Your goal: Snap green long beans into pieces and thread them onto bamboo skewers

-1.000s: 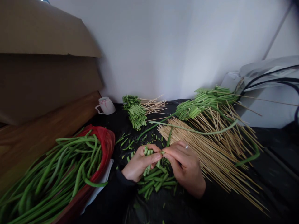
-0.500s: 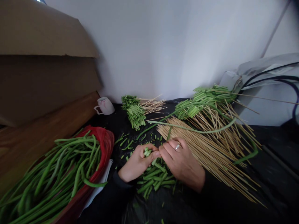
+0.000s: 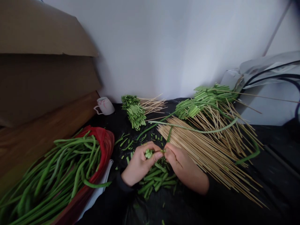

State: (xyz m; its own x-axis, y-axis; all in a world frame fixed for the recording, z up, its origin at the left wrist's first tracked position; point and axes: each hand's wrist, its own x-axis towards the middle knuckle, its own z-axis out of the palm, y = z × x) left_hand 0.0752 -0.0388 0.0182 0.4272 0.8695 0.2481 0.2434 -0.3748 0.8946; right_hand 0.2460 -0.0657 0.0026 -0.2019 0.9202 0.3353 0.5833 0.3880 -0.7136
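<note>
While the left hand (image 3: 138, 165) at lower centre grips a bundle of cut bean pieces (image 3: 148, 153), the right hand (image 3: 184, 167) pinches what looks like a thin skewer (image 3: 161, 151) against them, seemingly threading, which calls for steady alignment.

R hand (image 3: 181, 162) turned, ring now out of sight

I see a white cup (image 3: 104, 105) at the back of the black desk (image 3: 276, 175). Left of the cup, cardboard boxes (image 3: 42, 62) stand above a wooden board (image 3: 47, 125). In front of the cup, a red bag (image 3: 104, 145) spills long beans (image 3: 58, 175). Just right of the cup lie skewered bean bundles (image 3: 135, 113). Farther right is a bigger heap (image 3: 203, 100), then a grey cover (image 3: 269, 64).
</note>
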